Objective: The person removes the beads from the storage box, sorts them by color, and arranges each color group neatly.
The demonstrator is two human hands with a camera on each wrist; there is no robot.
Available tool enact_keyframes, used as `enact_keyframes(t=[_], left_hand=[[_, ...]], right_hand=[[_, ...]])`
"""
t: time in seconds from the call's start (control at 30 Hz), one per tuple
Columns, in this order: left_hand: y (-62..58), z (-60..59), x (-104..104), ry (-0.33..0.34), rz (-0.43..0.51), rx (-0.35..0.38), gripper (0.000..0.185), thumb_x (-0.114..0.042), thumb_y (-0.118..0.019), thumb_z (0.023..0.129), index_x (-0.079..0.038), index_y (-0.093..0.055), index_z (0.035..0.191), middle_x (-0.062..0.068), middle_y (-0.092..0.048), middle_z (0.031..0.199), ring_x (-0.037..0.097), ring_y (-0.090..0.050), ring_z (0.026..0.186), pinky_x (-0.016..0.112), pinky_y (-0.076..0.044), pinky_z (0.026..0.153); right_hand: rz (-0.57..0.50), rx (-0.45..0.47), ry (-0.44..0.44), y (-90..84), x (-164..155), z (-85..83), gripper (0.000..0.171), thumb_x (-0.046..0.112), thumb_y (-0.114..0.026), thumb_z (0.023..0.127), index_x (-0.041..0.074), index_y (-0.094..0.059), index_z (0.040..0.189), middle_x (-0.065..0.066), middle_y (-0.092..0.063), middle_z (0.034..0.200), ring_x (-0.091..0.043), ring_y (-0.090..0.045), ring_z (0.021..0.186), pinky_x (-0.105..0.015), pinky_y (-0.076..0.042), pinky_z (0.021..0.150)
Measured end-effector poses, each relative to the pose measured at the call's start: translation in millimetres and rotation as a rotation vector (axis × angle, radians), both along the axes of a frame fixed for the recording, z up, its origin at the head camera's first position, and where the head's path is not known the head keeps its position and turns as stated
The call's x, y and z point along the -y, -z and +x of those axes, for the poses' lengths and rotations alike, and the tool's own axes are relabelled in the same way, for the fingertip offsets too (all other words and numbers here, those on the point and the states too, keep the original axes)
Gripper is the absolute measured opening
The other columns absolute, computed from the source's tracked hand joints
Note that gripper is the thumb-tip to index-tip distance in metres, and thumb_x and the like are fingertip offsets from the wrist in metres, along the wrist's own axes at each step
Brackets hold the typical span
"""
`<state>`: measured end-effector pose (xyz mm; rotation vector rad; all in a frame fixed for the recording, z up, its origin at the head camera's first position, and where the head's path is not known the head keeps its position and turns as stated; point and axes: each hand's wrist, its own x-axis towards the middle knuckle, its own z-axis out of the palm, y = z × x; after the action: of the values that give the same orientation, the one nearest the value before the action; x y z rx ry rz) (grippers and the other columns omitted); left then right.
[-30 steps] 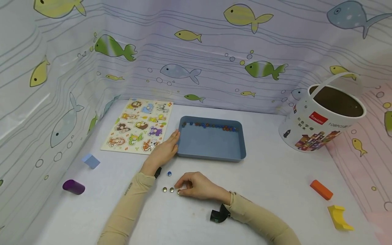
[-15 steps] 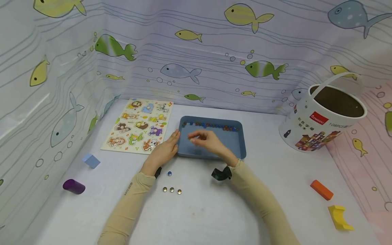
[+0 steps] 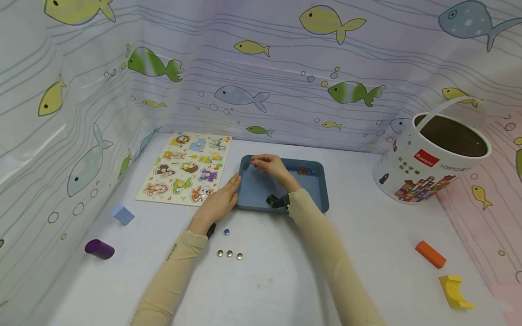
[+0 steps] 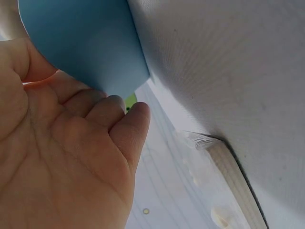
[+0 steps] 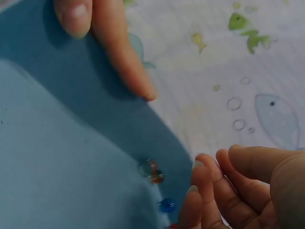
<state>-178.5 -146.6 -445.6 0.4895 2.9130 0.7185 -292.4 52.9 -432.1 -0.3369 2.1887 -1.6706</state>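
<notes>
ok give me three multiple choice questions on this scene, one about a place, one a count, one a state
1. Where is the right hand?
A. over the far left corner of the blue tray
B. inside the white bucket
C. on the purple cylinder

2. How many silvery beads lie in a row on the table, near the left sleeve?
A. one
B. three
C. six

3. How does the left hand lie?
A. curled in a fist round the orange block
B. lifted high off the table
C. fingers straight, resting against the tray's left side

Answers: 1 A, the hand hangs over the tray's far left corner by the coloured beads. 2 B, three lie side by side. 3 C, straight fingers meet the tray's wall.
</notes>
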Motion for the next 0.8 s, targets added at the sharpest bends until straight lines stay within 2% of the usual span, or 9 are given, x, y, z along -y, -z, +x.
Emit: enact_keyframes(t=[0.1, 0.2, 0.3, 0.43, 0.63, 0.8], left_hand=[[0.5, -0.1, 0.6, -0.003, 0.002, 0.005, 0.056, -0.022, -0.038, 0.103, -0.006, -0.021, 0.154, 0.009, -0.016, 0.162, 0.028, -0.027, 0.146, 0.048, -0.037, 0.114], [0.4, 0.0, 0.5, -0.007, 0.007, 0.015, 0.055, -0.022, -0.037, 0.103, -0.006, -0.021, 0.154, 0.008, -0.016, 0.163, 0.026, -0.025, 0.147, 0.047, -0.034, 0.116], [0.1, 0.2, 0.5, -0.006, 0.008, 0.015, 0.055, -0.022, -0.037, 0.103, -0.006, -0.021, 0.154, 0.008, -0.016, 0.163, 0.026, -0.025, 0.147, 0.048, -0.035, 0.116], [1.8, 0.1, -0.4, -0.006, 0.014, 0.013, 0.055, -0.023, -0.037, 0.103, -0.008, -0.021, 0.154, 0.007, -0.016, 0.163, 0.025, -0.025, 0.148, 0.047, -0.034, 0.116], [3.2, -1.6, -0.3, -0.006, 0.018, 0.011, 0.055, -0.023, -0.037, 0.103, -0.008, -0.022, 0.154, 0.006, -0.017, 0.163, 0.023, -0.024, 0.148, 0.046, -0.033, 0.117], [2.5, -1.4, 1.2, -0.014, 0.011, 0.017, 0.055, -0.023, -0.037, 0.103, -0.008, -0.022, 0.154, 0.006, -0.017, 0.163, 0.023, -0.024, 0.148, 0.045, -0.032, 0.118]], right_hand=[[0.028, 0.027, 0.048, 11.0, 9.6, -8.1, 0.033, 0.021, -0.055, 0.099, 0.008, -0.063, 0.128, -0.014, -0.066, 0.127, -0.028, -0.064, 0.112, -0.032, -0.056, 0.089], [0.058, 0.03, 0.086, 19.4, 16.8, -13.6, 0.031, 0.019, -0.056, 0.098, 0.007, -0.065, 0.126, -0.013, -0.068, 0.124, -0.021, -0.066, 0.099, -0.023, -0.055, 0.076], [0.084, 0.027, 0.106, 23.5, 22.3, -16.1, 0.03, 0.017, -0.055, 0.098, 0.005, -0.066, 0.124, -0.015, -0.068, 0.122, -0.016, -0.064, 0.091, -0.02, -0.054, 0.071], [0.158, -0.004, 0.124, 25.7, 28.4, -13.4, 0.027, 0.014, -0.059, 0.096, 0.005, -0.068, 0.12, -0.015, -0.07, 0.116, -0.019, -0.065, 0.092, -0.025, -0.057, 0.074], [0.373, -0.165, 0.074, 26.0, 40.4, -8.8, 0.027, 0.01, -0.071, 0.086, 0.007, -0.071, 0.113, -0.01, -0.073, 0.107, -0.022, -0.069, 0.097, -0.031, -0.057, 0.085], [0.399, -0.19, 0.08, 26.9, 45.9, -7.2, 0.021, 0.01, -0.074, 0.084, 0.008, -0.073, 0.104, -0.008, -0.074, 0.101, -0.021, -0.068, 0.092, -0.031, -0.056, 0.082]])
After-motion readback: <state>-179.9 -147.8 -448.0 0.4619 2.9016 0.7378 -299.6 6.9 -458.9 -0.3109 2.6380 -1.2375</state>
